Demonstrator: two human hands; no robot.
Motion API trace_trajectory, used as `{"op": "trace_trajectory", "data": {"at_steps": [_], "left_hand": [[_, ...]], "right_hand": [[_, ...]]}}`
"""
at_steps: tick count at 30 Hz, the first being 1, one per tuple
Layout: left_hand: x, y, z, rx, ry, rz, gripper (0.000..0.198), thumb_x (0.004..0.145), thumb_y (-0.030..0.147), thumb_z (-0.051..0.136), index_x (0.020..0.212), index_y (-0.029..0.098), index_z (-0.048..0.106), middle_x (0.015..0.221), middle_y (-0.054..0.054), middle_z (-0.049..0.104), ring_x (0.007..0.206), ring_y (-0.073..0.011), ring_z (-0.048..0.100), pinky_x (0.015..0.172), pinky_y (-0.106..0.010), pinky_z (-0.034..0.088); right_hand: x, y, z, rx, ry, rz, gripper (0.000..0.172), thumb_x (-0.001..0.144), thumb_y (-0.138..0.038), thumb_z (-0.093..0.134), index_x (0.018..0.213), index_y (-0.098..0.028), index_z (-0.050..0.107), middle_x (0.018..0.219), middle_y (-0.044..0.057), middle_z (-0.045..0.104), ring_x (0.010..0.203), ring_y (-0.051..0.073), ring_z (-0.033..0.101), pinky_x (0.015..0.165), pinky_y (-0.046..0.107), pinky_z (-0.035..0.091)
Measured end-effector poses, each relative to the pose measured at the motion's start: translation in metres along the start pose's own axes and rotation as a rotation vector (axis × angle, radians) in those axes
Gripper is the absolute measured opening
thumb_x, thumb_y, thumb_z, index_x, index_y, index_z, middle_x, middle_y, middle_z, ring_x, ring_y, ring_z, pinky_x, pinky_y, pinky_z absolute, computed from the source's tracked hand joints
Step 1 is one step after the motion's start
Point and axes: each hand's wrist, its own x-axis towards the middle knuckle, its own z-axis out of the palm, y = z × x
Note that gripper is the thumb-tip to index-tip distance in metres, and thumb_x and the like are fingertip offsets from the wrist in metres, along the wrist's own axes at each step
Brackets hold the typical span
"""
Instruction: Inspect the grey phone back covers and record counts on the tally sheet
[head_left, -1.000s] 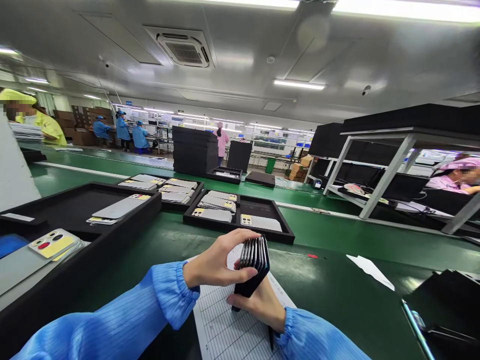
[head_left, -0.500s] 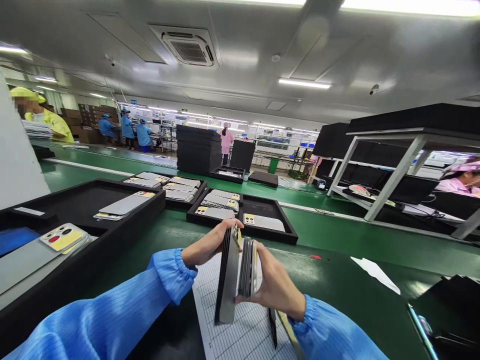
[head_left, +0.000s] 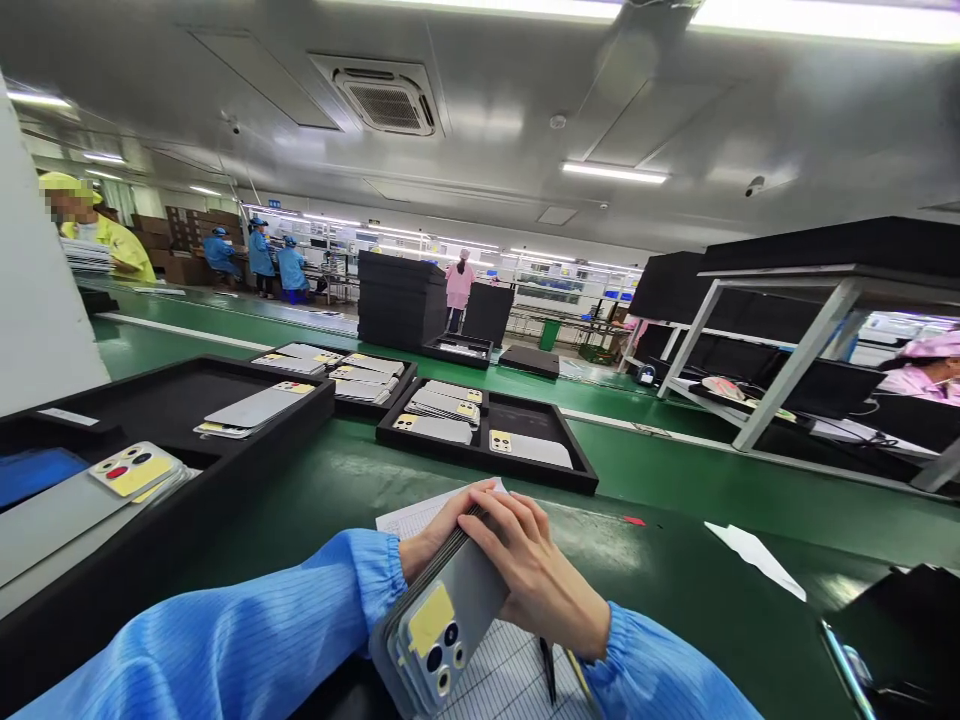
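Both of my hands hold one stack of grey phone back covers (head_left: 442, 620) low in the middle of the view, above a ruled paper sheet (head_left: 487, 680). The top cover shows a yellow sticker and camera holes. My left hand (head_left: 431, 540) grips the stack from the left, its fingers mostly hidden behind it. My right hand (head_left: 536, 575) lies over the stack's far end with fingers wrapped on it. A pen (head_left: 547, 670) lies on the sheet under my right wrist.
Black trays with more covers stand ahead (head_left: 487, 455) and at the left (head_left: 225, 450) on the green bench (head_left: 675, 580). A white paper scrap (head_left: 754, 548) lies at the right. Black tray stacks, a white rack (head_left: 780, 350) and other workers fill the background.
The covers, split between my hands and held upright half a second ago, are now joined in one stack, tilted flat toward me with the camera end near.
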Motion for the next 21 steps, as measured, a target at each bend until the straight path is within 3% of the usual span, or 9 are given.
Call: {"op": "trace_trajectory", "data": {"at_steps": [4, 7, 10, 14, 17, 21], "left_hand": [[0.002, 0.0, -0.002, -0.158, -0.031, -0.144, 0.047, 0.068, 0.061, 0.049, 0.076, 0.015, 0.054, 0.063, -0.001, 0.051, 0.054, -0.0119, 0.051, 0.054, -0.023, 0.045], [0.005, 0.006, -0.01, -0.176, 0.015, -0.135, 0.052, 0.066, 0.063, 0.049, 0.074, 0.012, 0.055, 0.061, -0.004, 0.052, 0.05, -0.0129, 0.05, 0.049, -0.025, 0.044], [0.006, 0.029, -0.025, -0.156, 0.141, 0.056, 0.046, 0.071, 0.058, 0.048, 0.083, 0.014, 0.053, 0.063, -0.002, 0.05, 0.052, -0.0124, 0.049, 0.05, -0.024, 0.043], [-0.001, 0.06, -0.046, -0.046, 0.332, 0.482, 0.034, 0.075, 0.043, 0.055, 0.101, 0.024, 0.043, 0.073, 0.004, 0.044, 0.062, -0.0085, 0.044, 0.059, -0.017, 0.039], [-0.004, 0.06, -0.05, 0.119, 0.371, 0.655, 0.038, 0.07, 0.033, 0.064, 0.1, 0.024, 0.044, 0.079, 0.004, 0.043, 0.069, -0.0091, 0.042, 0.065, -0.017, 0.036], [0.001, 0.04, -0.045, 0.311, 0.278, 0.717, 0.051, 0.063, 0.025, 0.067, 0.108, 0.022, 0.042, 0.088, 0.0, 0.046, 0.078, -0.0138, 0.046, 0.074, -0.026, 0.039]], "right_hand": [[-0.003, -0.007, 0.0, -0.105, -0.02, -0.001, 0.083, 0.066, -0.006, 0.055, 0.14, -0.015, 0.02, 0.141, 0.011, 0.03, 0.128, 0.028, 0.022, 0.105, 0.046, 0.017], [0.0, 0.001, -0.006, -0.111, -0.004, 0.074, 0.091, 0.066, -0.01, 0.065, 0.142, -0.015, 0.014, 0.142, 0.013, 0.028, 0.127, 0.03, 0.023, 0.104, 0.046, 0.021], [0.019, 0.035, -0.014, 0.006, -0.051, 0.235, 0.085, 0.066, -0.018, 0.071, 0.138, -0.018, 0.026, 0.138, 0.014, 0.034, 0.124, 0.032, 0.031, 0.099, 0.048, 0.03], [0.076, 0.098, -0.002, 0.173, -0.215, 0.338, 0.025, 0.082, -0.015, 0.055, 0.107, -0.016, 0.059, 0.112, 0.009, 0.058, 0.107, 0.021, 0.051, 0.094, 0.037, 0.039], [0.123, 0.13, 0.028, 0.189, -0.277, 0.38, 0.02, 0.082, -0.02, 0.059, 0.1, -0.012, 0.06, 0.105, 0.008, 0.061, 0.099, 0.02, 0.056, 0.089, 0.038, 0.043], [0.158, 0.147, 0.067, 0.238, -0.362, 0.396, 0.021, 0.086, -0.029, 0.056, 0.099, -0.012, 0.059, 0.102, 0.005, 0.059, 0.091, 0.019, 0.058, 0.08, 0.038, 0.049]]}}
